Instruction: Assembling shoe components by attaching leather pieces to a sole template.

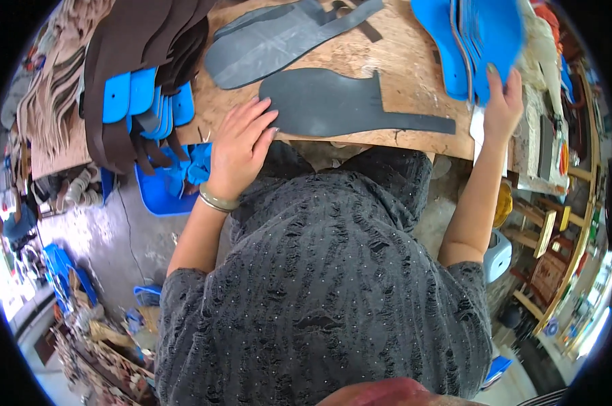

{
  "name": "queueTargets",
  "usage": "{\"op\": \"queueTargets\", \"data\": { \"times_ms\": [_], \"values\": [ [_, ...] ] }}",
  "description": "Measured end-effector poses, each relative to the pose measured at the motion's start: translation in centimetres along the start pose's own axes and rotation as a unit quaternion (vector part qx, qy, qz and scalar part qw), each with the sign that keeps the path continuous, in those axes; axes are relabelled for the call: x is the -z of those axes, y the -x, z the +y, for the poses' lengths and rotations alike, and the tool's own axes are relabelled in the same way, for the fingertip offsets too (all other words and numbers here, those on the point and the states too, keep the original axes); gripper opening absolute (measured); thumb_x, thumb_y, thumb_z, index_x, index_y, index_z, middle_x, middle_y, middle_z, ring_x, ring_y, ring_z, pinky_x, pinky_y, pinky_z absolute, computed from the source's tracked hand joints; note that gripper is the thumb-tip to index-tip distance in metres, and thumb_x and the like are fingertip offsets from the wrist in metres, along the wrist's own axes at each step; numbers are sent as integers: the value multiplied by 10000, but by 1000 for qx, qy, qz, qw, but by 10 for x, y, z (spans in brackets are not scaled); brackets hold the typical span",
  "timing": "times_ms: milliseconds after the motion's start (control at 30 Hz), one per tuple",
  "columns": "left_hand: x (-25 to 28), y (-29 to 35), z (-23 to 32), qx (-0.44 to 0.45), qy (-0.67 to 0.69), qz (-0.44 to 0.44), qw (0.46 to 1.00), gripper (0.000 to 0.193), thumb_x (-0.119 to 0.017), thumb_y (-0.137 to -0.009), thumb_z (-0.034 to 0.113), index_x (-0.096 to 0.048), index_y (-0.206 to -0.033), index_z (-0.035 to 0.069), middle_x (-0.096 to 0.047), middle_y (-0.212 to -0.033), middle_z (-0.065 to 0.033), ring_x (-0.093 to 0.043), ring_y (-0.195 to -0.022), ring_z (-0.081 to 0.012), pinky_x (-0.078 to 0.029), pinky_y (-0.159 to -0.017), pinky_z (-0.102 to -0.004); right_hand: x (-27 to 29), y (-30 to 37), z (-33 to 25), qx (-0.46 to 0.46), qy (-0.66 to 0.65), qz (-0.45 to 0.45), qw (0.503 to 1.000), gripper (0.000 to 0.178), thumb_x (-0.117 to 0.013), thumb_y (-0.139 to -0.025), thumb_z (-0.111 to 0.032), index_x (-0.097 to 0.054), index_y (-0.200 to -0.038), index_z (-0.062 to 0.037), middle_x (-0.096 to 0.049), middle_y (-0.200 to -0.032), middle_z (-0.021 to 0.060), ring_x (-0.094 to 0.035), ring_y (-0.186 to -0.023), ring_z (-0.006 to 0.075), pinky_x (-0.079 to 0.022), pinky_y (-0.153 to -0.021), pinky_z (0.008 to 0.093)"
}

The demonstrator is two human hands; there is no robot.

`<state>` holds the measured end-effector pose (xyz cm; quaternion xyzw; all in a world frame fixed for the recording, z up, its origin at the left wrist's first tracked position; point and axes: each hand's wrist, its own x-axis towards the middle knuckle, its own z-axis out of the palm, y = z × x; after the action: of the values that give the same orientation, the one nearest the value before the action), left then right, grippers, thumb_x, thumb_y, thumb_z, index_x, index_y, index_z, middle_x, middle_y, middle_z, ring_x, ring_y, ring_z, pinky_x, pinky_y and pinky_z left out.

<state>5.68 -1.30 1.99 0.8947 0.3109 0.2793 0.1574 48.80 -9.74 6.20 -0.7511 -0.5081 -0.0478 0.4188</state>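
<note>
A dark grey sole-shaped sheet [319, 101] with a long narrow strip at its right end lies flat near the table's front edge. My left hand [239, 139] rests at its left end, fingers stretched out and fingertips touching it. Behind it lies another dark grey sole-shaped sheet [265, 47], also with a strip. At the far right, my right hand [505, 105] pinches the near end of a blue sole-shaped piece [492, 40] between thumb and fingers. More blue pieces [448, 47] stand close beside it in a stack.
Dark brown sheets [130, 40] with blue ends [142, 91] pile up at the wooden table's [404, 81] left, some hanging over its edge. Beige strips [49, 115] lie farther left. Below stands a blue bin [164, 203] with blue scraps. Wooden frames [539, 227] stand at the right.
</note>
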Motion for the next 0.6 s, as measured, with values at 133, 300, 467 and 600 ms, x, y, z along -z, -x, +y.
{"op": "queueTargets", "data": {
  "times_ms": [133,300,467,600],
  "values": [
    [3,2,-7,52,17,39,998,197,-700,-829,73,-701,-1022,35,-674,-1112,-121,-619,-1093,-321,-481,-939,-415,-1,27,-48,-97,-330,-50,938,341,-539,-1000,-200,-532,-1253,28,-674,-1079,148,-687,-920,230,-524,-855,339],
    [-3,-13,5,-4,15,45,999,198,-692,-821,47,-703,-1019,36,-670,-1081,-111,-632,-1035,-300,-499,-897,-387,-1,35,-46,-141,-423,-102,889,336,-484,-1027,-236,-528,-1249,13,-674,-1088,149,-685,-909,221,-531,-865,349],
    [-22,-21,33,-75,73,9,994,259,-739,-772,67,-696,-1027,47,-652,-1124,-107,-610,-1064,-316,-495,-898,-403,-21,27,-46,-206,-389,-164,883,384,-518,-1006,-217,-480,-1312,11,-656,-1110,160,-674,-975,233,-554,-855,368],
    [-33,-28,43,-117,52,-68,989,387,-770,-749,140,-666,-1116,75,-602,-1251,-98,-556,-1170,-311,-448,-969,-451,-24,28,-59,-198,-395,-160,883,392,-576,-963,-127,-479,-1314,15,-658,-1095,159,-685,-939,230,-569,-820,364]
  ]
}}
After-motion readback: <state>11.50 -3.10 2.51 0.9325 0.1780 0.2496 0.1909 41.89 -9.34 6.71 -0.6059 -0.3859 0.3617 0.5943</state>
